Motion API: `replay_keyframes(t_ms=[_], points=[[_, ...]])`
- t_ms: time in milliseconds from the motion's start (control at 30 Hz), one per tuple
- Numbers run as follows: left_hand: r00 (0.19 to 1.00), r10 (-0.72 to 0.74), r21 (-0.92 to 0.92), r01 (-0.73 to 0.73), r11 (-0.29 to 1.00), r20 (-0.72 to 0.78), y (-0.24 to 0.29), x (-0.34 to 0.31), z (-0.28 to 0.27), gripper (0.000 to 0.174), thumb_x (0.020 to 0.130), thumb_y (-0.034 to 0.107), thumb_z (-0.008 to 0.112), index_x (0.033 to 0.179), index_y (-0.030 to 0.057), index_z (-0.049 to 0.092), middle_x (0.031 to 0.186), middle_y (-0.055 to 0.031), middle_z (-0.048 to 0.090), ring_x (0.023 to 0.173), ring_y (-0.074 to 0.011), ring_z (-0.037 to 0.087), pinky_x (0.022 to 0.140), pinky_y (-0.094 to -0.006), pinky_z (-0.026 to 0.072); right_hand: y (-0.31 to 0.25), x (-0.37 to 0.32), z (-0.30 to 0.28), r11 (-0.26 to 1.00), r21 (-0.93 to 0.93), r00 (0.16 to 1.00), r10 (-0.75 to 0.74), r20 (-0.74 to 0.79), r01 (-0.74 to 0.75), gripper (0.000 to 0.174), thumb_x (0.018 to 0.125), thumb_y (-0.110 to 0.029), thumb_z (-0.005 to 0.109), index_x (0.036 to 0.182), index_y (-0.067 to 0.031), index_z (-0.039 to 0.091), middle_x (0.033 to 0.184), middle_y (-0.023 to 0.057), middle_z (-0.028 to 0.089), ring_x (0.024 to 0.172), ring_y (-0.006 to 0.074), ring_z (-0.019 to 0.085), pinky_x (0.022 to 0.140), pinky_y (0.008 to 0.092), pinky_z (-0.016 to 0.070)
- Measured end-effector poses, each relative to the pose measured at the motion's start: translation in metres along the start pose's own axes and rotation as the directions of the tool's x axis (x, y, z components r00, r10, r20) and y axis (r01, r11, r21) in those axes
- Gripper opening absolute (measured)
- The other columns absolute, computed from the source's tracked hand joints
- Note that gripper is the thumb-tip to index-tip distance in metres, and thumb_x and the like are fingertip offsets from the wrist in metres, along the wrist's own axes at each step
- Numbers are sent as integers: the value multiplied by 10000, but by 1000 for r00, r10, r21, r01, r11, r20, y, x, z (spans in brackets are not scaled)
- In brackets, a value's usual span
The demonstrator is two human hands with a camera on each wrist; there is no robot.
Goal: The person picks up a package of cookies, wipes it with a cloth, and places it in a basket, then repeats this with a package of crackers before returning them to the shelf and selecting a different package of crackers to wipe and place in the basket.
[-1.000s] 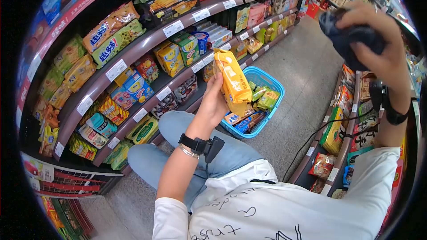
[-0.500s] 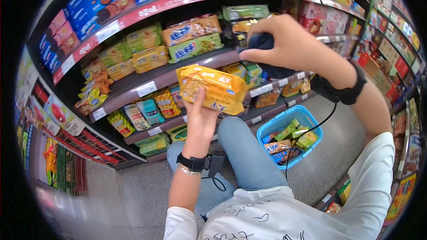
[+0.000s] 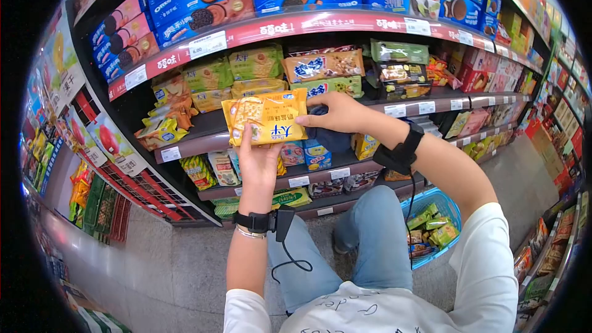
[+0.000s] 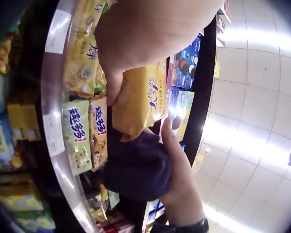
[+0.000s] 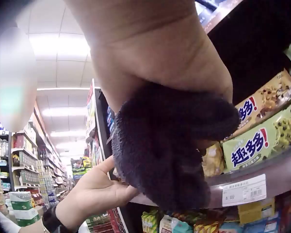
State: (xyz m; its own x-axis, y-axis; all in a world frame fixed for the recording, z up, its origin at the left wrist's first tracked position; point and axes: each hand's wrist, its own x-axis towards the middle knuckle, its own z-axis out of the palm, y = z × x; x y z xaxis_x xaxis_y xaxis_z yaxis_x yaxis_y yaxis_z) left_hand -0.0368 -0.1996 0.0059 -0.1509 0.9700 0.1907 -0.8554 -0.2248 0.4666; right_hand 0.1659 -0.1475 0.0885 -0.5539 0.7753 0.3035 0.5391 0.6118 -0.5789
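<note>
A yellow biscuit packet [image 3: 265, 117] is held up in front of the shelves by my left hand [image 3: 259, 163], which grips it from below with the thumb on its near face. My right hand [image 3: 336, 113] pinches the packet's right end and also holds a dark cloth [image 3: 327, 139], partly hidden under the palm. In the left wrist view the cloth [image 4: 138, 165] bunches beside the packet [image 4: 140, 99]. The right wrist view shows the cloth [image 5: 160, 145] hanging from my right hand [image 5: 160, 58] and covering most of the packet.
A blue basket [image 3: 457, 200] with several snack packs stands on the floor, right of my knees. Shelves of biscuits rise ahead, with a price-tagged shelf edge [image 3: 370, 111] just behind my hands. A black cable [image 3: 412, 216] hangs from my right wrist.
My right hand has come down and left with the cloth and taken hold of the packet's right end. The packet now lies level, and the view has turned left towards the shelves.
</note>
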Motion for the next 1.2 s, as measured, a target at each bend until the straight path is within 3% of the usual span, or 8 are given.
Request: replay_keyframes(t_ms=[200,333,467,567,600,733,967,1200], points=[[998,53,81,-52,995,-18,28,13,-24,547,948,246,591,1412,120,328,1386,-125,432,1285,-309,429,1018,-538,408,3,37,33,993,122,999,-18,41,13,464,787,-435,735,1037,-45,709,932,178,707,877,270,686,806,357,513],[996,59,348,-78,934,63,44,4,-23,812,899,86,646,1473,285,106,1410,-95,386,1284,-282,431,950,-525,457,1,51,72,949,316,998,-14,57,-4,493,791,-464,729,1023,-30,706,929,157,710,900,266,677,822,354,504],[988,123,497,-152,854,91,80,15,-44,903,887,92,675,1511,292,53,1382,-94,442,1204,-245,515,900,-466,502,5,65,82,968,235,992,66,108,-90,611,770,-522,732,1074,5,679,1042,189,683,1011,273,647,893,353,485],[988,153,745,-82,662,-27,115,28,-57,841,862,76,693,1486,87,129,1307,-116,517,1185,-209,524,946,-350,474,4,82,77,963,270,1000,16,0,-15,789,751,-569,733,1206,61,589,1193,220,624,1137,309,590,978,368,451],[987,158,759,-120,639,23,126,29,-55,690,838,61,710,1403,-9,320,1241,-111,575,1161,-180,537,958,-301,452,10,92,79,964,265,1000,3,-8,-1,832,750,-578,732,1274,41,545,1242,215,597,1173,308,565,1001,374,436],[990,57,882,-138,451,126,151,33,-37,467,827,54,709,1260,-16,549,1233,-96,596,1127,-154,560,939,-271,449,-2,116,76,941,318,992,-123,1,116,872,744,-590,734,1327,16,505,1316,222,538,1182,305,552,1004,383,431],[995,-14,941,-85,328,95,172,59,-31,511,769,61,774,1240,-3,588,1167,-79,626,1055,-153,591,935,-280,458,-6,123,83,955,291,953,-42,300,-50,832,786,-550,718,1327,41,493,1279,209,567,1212,289,526,1017,363,407],[924,335,918,-284,275,185,155,97,-39,638,733,113,823,1276,14,503,1256,-129,563,1157,-200,529,982,-323,428,-5,124,82,842,530,976,-17,216,-102,655,877,-394,684,1332,32,483,1287,165,573,1176,231,541,997,330,413]])
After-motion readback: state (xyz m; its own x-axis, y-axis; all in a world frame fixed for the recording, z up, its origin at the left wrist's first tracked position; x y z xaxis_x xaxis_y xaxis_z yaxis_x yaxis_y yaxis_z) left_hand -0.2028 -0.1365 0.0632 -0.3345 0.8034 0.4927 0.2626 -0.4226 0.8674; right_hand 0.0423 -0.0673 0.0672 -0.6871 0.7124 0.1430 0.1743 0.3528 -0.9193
